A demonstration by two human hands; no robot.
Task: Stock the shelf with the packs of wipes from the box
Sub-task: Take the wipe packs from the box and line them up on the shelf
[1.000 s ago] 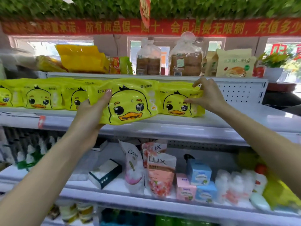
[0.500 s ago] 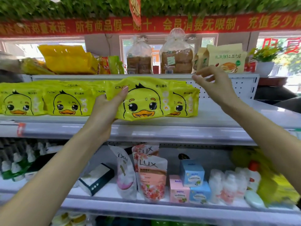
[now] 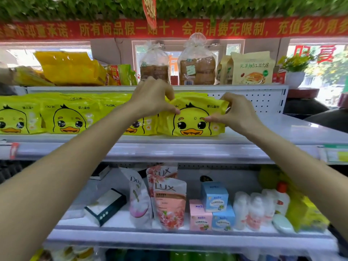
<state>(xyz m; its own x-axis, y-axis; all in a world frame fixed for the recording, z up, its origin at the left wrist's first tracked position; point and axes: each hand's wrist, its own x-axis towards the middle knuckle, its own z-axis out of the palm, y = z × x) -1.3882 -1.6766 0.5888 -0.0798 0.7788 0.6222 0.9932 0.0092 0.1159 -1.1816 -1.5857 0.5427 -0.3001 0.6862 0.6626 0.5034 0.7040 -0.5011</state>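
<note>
Hiding the most: the yellow plastic held pack (image 3: 192, 123), printed with a cartoon duck face, covers a second yellow pack (image 3: 194, 95) behind it; only that one's top edge shows.
Half hidden: a third duck-face pack (image 3: 143, 127) just left of the held pack, crossed by the left forearm (image 3: 105, 140); only its beak and right edge are visible.
Cut off: the far-left pack (image 3: 15, 117), well left of the held pack, sliced by the frame edge.
Blurred: white bottles (image 3: 254, 210) below and right of the held pack, labels unreadable.
Held pack: upright, lower edge on the white metal shelf (image 3: 263, 137), at the right end of the yellow row.
Left hand (image 3: 152, 98): pinches the held pack's upper left corner, thumb on the front, fingers curled over the top.
Right hand (image 3: 237, 114): pinches its upper right edge, thumb on the duck face.
Above the held pack: clear bags of brown bread (image 3: 196, 68), a cream paper pouch (image 3: 252, 68), a red banner (image 3: 169, 29).
Below the held pack: a pink Lux pouch (image 3: 169, 204), a white Dove pouch (image 3: 139, 202), pale blue boxes (image 3: 214, 196).
Right of the held pack: a perforated white back panel (image 3: 263, 98).
</note>
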